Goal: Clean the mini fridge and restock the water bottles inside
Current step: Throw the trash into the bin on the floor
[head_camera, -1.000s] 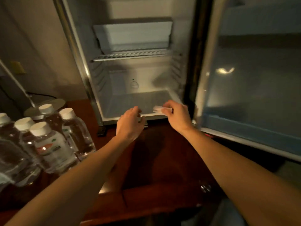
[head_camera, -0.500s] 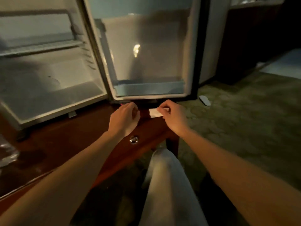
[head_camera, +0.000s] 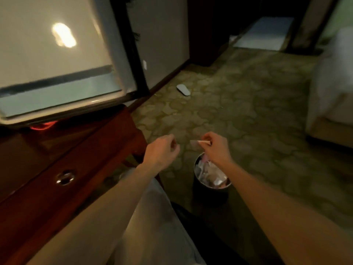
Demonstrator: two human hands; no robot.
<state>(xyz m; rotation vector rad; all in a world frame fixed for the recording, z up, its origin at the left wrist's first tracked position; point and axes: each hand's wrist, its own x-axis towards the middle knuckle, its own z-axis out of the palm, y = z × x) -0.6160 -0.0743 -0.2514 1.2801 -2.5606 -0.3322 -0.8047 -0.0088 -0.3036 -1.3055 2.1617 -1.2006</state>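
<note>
**Used wipe held above the waste bin**

Your right hand (head_camera: 215,148) pinches a small folded white wipe (head_camera: 196,144) between thumb and fingertips, and most of it sticks out to the left of the pinch. It hangs just above the far rim of the dark waste bin (head_camera: 210,190), which stands on the patterned carpet (head_camera: 248,111) beside your knee and is already piled high with crumpled paper. Your left hand (head_camera: 162,152) hovers near the wipe with its fingers loosely curled and holds nothing.

The wipe looks light, thin and limp, so it should need no more than the fingertip pinch you have on its edge. Being so light, it may drift or catch on the heap instead of dropping straight, so it is probably best let go low over the middle of the bin. With the bin this full, it could slide off onto the carpet.

The mini fridge door (head_camera: 57,60) stands open at the upper left, its lower edge over the far edge of the wooden cabinet (head_camera: 57,150). No water bottles are in view, so the restocking seems still to be done.
</note>
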